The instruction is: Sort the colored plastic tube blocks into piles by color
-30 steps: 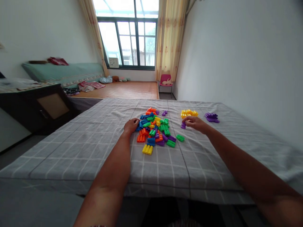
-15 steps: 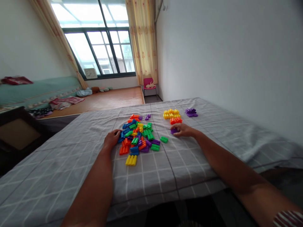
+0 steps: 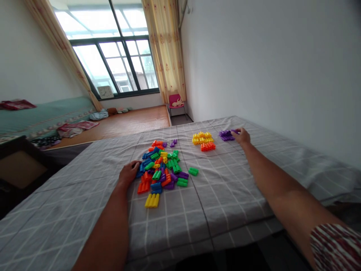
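The purple block (image 3: 234,132), apparently pinched in the right hand (image 3: 243,136), had just moved from the orange blocks' (image 3: 208,146) six o'clock to the purple pile (image 3: 225,136), two o'clock from the mixed heap (image 3: 157,175), meeting its own colour. The left hand (image 3: 130,172) touched the heap's nine o'clock, grip unclear.

We're up on my head, looking forward and down over my left hand (image 3: 129,173) and right hand (image 3: 241,136), window (image 3: 118,62) well beyond.
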Action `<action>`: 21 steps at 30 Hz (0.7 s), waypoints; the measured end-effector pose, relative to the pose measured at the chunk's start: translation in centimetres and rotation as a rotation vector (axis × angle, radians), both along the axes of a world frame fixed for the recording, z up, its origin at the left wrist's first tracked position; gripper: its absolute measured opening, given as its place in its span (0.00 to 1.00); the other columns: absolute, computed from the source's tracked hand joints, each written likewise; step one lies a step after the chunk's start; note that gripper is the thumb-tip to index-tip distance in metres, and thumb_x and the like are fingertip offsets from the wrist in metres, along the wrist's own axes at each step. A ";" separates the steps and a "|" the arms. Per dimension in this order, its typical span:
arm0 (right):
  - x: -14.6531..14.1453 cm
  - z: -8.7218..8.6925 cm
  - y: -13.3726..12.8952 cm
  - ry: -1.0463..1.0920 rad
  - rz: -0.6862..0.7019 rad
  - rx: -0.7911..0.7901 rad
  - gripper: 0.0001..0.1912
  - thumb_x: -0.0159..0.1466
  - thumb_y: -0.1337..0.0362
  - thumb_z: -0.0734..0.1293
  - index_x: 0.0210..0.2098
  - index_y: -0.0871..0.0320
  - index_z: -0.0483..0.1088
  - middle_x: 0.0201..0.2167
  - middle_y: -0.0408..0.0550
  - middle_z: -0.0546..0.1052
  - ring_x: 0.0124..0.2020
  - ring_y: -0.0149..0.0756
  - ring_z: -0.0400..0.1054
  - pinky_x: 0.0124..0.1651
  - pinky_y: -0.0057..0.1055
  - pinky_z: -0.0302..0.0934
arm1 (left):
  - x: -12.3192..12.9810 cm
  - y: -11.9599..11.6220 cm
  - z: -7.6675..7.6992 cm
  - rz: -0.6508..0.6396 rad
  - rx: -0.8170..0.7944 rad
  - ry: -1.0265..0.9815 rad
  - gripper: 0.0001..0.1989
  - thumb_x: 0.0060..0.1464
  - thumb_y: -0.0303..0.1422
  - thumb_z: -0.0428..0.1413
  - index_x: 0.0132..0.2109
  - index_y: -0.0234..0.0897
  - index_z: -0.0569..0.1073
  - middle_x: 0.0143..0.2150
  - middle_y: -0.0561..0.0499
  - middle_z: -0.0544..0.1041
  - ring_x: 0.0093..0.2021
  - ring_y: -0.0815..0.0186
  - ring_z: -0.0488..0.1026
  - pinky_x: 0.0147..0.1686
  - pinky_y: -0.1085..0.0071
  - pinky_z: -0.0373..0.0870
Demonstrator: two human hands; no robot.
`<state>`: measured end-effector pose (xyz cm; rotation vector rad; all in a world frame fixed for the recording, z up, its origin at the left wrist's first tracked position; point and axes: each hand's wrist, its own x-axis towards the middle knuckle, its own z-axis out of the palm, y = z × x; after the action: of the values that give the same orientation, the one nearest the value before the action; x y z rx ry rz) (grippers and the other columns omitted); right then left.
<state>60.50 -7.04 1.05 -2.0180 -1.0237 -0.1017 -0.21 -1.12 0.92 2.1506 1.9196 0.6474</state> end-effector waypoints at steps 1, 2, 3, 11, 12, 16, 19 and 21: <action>-0.4 -0.7 0.2 -0.047 0.004 -0.019 0.22 0.58 0.51 0.64 0.45 0.59 0.70 0.43 0.57 0.75 0.43 0.46 0.69 0.45 0.38 0.63 | 0.0 0.0 0.0 0.000 -0.001 0.001 0.20 0.57 0.43 0.46 0.47 0.44 0.77 0.43 0.50 0.80 0.43 0.61 0.75 0.39 0.71 0.67; -1.0 -1.2 0.3 -0.099 0.016 -0.048 0.21 0.58 0.51 0.64 0.45 0.58 0.70 0.44 0.57 0.75 0.44 0.46 0.69 0.45 0.38 0.63 | 0.0 0.0 0.0 -0.002 -0.002 0.000 0.20 0.57 0.43 0.45 0.47 0.44 0.77 0.43 0.50 0.80 0.43 0.61 0.75 0.39 0.71 0.67; -1.5 -1.5 0.5 -0.154 0.030 -0.079 0.21 0.58 0.51 0.64 0.45 0.58 0.70 0.44 0.57 0.75 0.45 0.46 0.68 0.46 0.39 0.62 | 0.0 0.0 0.0 -0.003 -0.001 -0.004 0.20 0.57 0.43 0.45 0.48 0.44 0.77 0.43 0.50 0.80 0.43 0.61 0.75 0.39 0.71 0.67; -3.6 -1.2 0.6 -0.343 0.018 -0.198 0.24 0.62 0.47 0.60 0.47 0.58 0.70 0.46 0.61 0.73 0.48 0.55 0.63 0.48 0.51 0.57 | 0.5 -0.5 0.2 0.021 -0.011 -0.006 0.20 0.57 0.42 0.46 0.48 0.43 0.77 0.44 0.50 0.80 0.43 0.62 0.74 0.40 0.71 0.66; -3.7 -1.1 0.5 -0.347 0.016 -0.181 0.24 0.63 0.47 0.59 0.48 0.58 0.70 0.47 0.61 0.73 0.49 0.55 0.63 0.48 0.51 0.57 | 0.5 -0.6 0.2 0.022 -0.010 -0.007 0.20 0.57 0.42 0.46 0.48 0.42 0.77 0.44 0.50 0.80 0.44 0.62 0.74 0.40 0.72 0.66; -3.8 -1.1 0.0 -0.371 0.077 -0.144 0.22 0.67 0.52 0.54 0.47 0.58 0.71 0.47 0.59 0.73 0.48 0.51 0.64 0.47 0.44 0.58 | 0.7 -0.6 0.2 0.027 -0.010 -0.016 0.20 0.57 0.42 0.46 0.48 0.42 0.77 0.44 0.51 0.80 0.44 0.62 0.74 0.39 0.73 0.66; -3.8 -1.2 -0.2 -0.431 0.137 -0.127 0.21 0.68 0.54 0.52 0.44 0.58 0.72 0.45 0.57 0.74 0.45 0.48 0.65 0.44 0.39 0.58 | 0.7 -0.6 0.0 0.020 -0.006 -0.032 0.20 0.57 0.41 0.46 0.47 0.42 0.77 0.43 0.51 0.80 0.43 0.63 0.74 0.39 0.73 0.65; -3.7 -1.3 -0.2 -0.473 0.151 -0.077 0.21 0.68 0.56 0.52 0.43 0.58 0.72 0.43 0.57 0.75 0.43 0.46 0.66 0.42 0.37 0.58 | 0.7 -0.7 -0.1 0.020 -0.004 -0.044 0.20 0.57 0.41 0.46 0.47 0.41 0.77 0.43 0.51 0.80 0.42 0.63 0.74 0.39 0.73 0.66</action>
<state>56.83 -7.27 -0.22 -2.0233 -1.4892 -0.4828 0.49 -1.78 0.83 2.0996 1.9211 0.6879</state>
